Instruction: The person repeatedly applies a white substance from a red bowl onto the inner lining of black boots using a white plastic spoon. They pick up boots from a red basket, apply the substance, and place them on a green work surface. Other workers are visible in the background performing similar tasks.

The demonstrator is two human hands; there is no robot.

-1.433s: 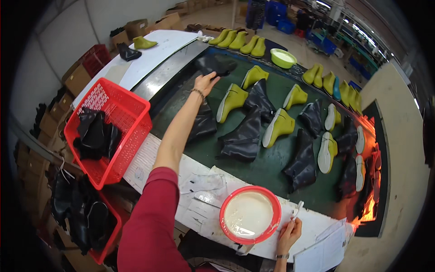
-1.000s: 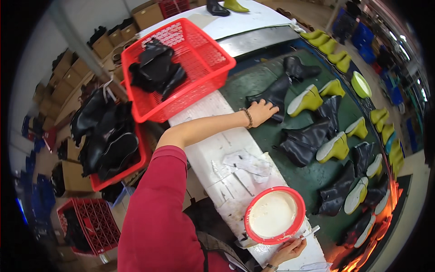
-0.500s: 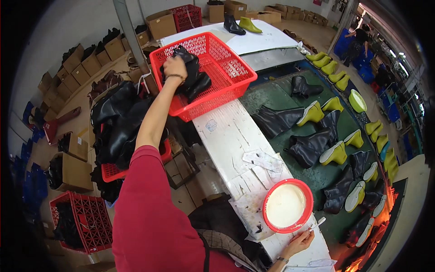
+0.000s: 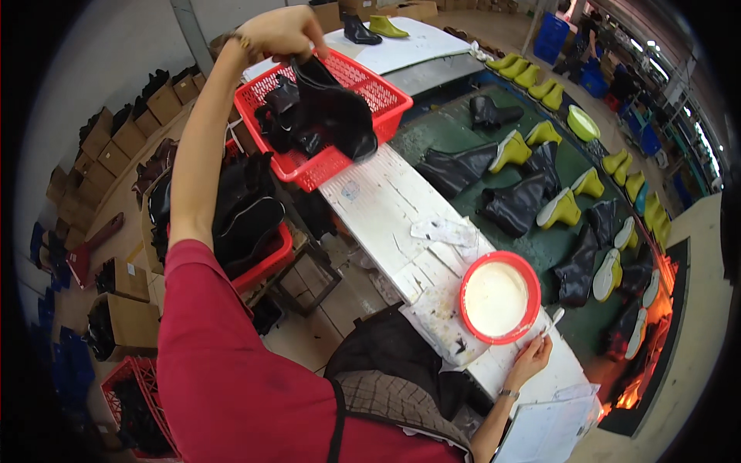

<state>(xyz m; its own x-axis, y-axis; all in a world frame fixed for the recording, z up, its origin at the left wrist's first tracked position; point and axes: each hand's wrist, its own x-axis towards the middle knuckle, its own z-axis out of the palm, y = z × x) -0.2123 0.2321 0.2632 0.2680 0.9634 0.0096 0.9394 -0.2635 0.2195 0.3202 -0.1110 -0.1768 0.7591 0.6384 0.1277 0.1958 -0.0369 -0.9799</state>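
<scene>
My left hand (image 4: 282,32) is raised over a red plastic basket (image 4: 323,171), its fingers closed on the top of a black leather boot upper (image 4: 340,112). The boot upper hangs down, its lower part in front of the basket's near side. More black pieces (image 4: 278,108) lie in the basket. My right hand (image 4: 531,358) pinches a small white-tipped brush (image 4: 553,319) beside a red-rimmed tub (image 4: 532,287) of cream-white paste (image 4: 495,298).
A narrow white board (image 4: 378,204) carries the tub and stained cloths (image 4: 444,231). On the green conveyor (image 4: 455,212) lie black boots (image 4: 513,204) and yellow-green shoe lasts (image 4: 562,208). An orange-glowing heater opening (image 4: 644,355) is at right. A black-filled basket (image 4: 266,262) stands left.
My left hand has lifted a boot upper out of the basket, upward and toward me. My right hand keeps the brush beside the tub. The whole view has shifted slightly.
</scene>
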